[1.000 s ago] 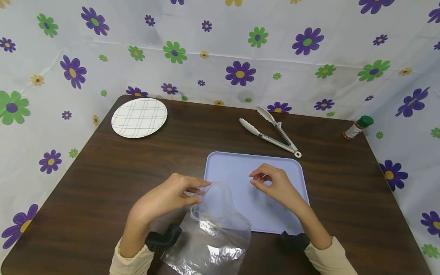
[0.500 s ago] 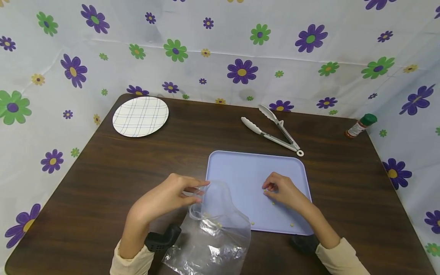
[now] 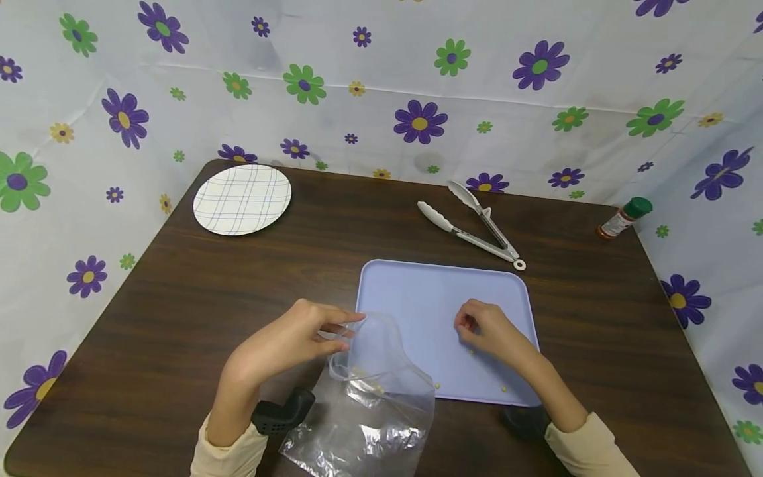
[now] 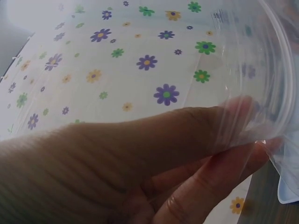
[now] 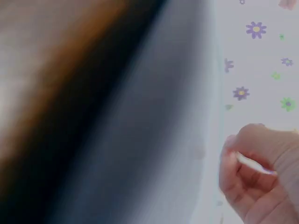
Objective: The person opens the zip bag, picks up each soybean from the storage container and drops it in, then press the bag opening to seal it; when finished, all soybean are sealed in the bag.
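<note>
My left hand [image 3: 298, 338] pinches the mouth of a clear plastic zip bag [image 3: 381, 424] between thumb and fingers. The bag's upper part overlaps the lavender tray [image 3: 393, 285], and a few yellow bits show through its film. In the left wrist view the bag's curved edge [image 4: 282, 60] stands raised past the fingertips. Over the tray, my right hand [image 3: 491, 331] has thumb and index fingertip pressed together, hiding the spot where a small yellow piece was. Other small yellow pieces [image 3: 503, 389] lie on the tray near its front edge.
White-and-grey tongs [image 3: 471, 228] lie spread behind the tray. A checked round plate [image 3: 242, 200] sits at the table's back left. A shaker bottle with a green cap [image 3: 624, 217] stands at the back right corner. A flowered cloth [image 3: 357, 119] hangs behind the table.
My right hand has come from above the tray's middle, moved right and down, and closed its fingertips around a small yellow piece. My left hand keeps the bag nearly still.
</note>
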The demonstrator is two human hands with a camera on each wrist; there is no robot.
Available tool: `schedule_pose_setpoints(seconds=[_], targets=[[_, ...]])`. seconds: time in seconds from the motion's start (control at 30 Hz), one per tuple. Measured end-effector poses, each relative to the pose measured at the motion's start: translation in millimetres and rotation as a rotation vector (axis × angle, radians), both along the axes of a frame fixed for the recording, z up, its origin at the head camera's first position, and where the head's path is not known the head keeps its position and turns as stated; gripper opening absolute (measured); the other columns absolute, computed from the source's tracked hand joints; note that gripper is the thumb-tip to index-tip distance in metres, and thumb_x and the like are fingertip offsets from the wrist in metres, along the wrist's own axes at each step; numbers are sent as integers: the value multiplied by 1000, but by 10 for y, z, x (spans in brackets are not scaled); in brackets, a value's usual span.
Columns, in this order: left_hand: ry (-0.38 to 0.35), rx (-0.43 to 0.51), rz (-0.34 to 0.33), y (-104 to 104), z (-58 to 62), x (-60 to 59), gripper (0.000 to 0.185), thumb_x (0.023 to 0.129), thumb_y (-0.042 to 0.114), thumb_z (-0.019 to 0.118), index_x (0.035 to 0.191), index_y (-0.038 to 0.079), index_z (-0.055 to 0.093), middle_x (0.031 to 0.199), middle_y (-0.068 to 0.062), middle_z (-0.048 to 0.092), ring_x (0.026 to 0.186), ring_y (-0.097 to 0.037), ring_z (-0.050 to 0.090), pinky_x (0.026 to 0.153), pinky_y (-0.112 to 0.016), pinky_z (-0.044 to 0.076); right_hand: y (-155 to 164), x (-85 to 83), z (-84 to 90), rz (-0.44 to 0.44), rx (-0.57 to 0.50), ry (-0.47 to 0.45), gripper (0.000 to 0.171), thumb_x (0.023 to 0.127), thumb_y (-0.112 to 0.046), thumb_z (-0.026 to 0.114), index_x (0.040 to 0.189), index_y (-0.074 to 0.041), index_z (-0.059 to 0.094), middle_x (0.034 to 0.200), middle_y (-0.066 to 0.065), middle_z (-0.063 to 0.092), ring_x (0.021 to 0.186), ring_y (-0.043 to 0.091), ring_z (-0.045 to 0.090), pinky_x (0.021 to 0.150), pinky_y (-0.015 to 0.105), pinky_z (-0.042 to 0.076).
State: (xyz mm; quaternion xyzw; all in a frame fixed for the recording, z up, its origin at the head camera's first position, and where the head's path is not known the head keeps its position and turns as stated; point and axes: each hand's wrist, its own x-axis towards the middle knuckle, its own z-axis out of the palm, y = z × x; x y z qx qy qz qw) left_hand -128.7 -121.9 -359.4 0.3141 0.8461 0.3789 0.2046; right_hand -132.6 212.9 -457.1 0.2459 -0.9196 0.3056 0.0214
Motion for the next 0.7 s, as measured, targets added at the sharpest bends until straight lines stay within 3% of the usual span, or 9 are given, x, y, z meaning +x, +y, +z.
schedule_pose_setpoints(seconds=[0.2,0.37,0.43,0.57,0.7], targets=[[7,-5,-3,26,11,-6,41,82,7,67,122,1,59,117,-14,65,95,-16,68,72,-15,52,-302,55,502,64,-160,83,22,71,7,69,80,-11,61,78,-2,62,70,1,55,63,18,51],[31,-12,-12,48,24,-9,40,82,8,67,122,3,60,113,-13,67,94,-15,69,71,-14,51,-680,141,908,205,-316,132,20,75,5,69,85,-10,61,82,-3,62,73,2,54,65,16,50],[27,-7,-16,58,31,-11,41,83,8,67,122,3,60,112,-13,67,94,-15,69,70,-14,52,-819,166,995,293,-346,152,19,76,4,69,86,-9,60,82,-3,61,73,3,54,66,15,49],[47,-10,-20,74,43,-12,39,83,8,67,121,4,61,113,-12,67,94,-16,68,71,-16,53,-1034,186,1056,446,-301,224,13,80,0,67,87,-9,59,83,-2,59,73,5,54,68,9,47],[72,-20,-17,85,59,-13,36,82,7,68,117,3,63,113,-10,67,95,-16,68,74,-18,53,-1123,184,1048,486,-241,246,7,84,-7,65,87,-10,60,85,-2,57,73,4,55,70,7,46]])
